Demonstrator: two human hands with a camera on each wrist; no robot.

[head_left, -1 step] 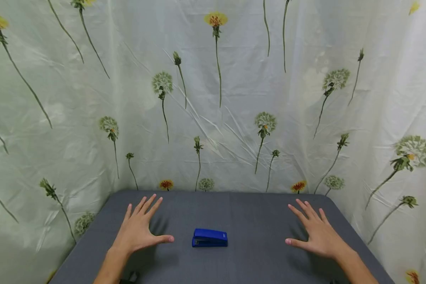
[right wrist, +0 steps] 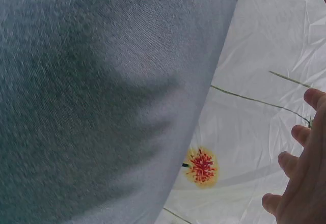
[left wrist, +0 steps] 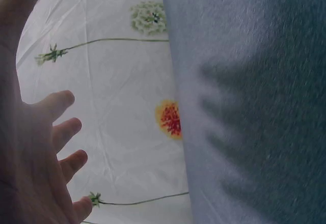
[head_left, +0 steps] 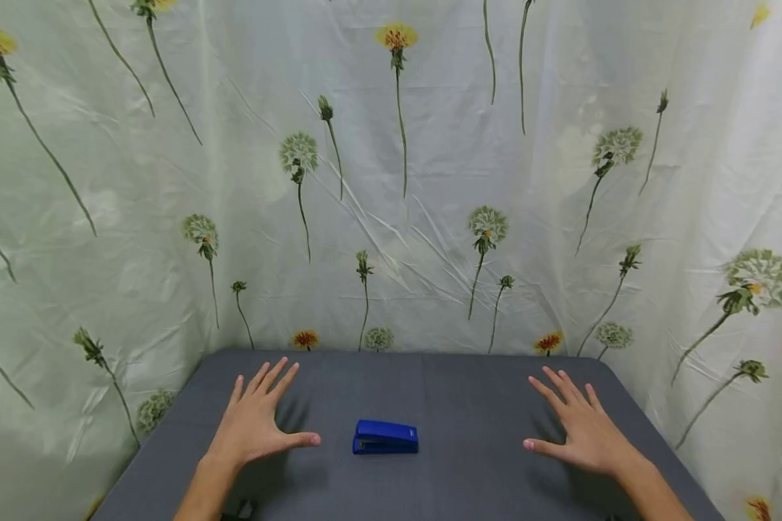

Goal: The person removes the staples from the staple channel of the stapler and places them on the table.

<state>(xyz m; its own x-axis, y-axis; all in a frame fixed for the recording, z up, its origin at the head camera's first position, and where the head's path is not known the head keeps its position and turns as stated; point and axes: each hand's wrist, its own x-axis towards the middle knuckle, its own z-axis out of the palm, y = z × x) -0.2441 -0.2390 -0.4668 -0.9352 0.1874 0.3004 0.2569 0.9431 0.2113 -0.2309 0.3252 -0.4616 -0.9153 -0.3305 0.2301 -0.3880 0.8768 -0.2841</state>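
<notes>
A blue stapler (head_left: 386,437) lies on the grey cloth-covered table, its long side facing the person and a narrow gap between its top arm and base at the left end. To its left, my left hand (head_left: 250,427) hovers above the cloth with fingers spread and the thumb pointing toward the stapler. My right hand (head_left: 589,434) is held up farther off on the other side, fingers also spread, thumb pointing left. Neither hand touches anything. Both wrist views show the fingers apart from the cloth, with finger shadows on it; the stapler is outside those views.
The grey table (head_left: 469,405) has rounded far corners. Behind it and along both sides hangs a pale curtain (head_left: 430,145) printed with dandelions, close to the table's far edge. A small dark object (head_left: 241,509) shows under the left wrist at the bottom of the head view.
</notes>
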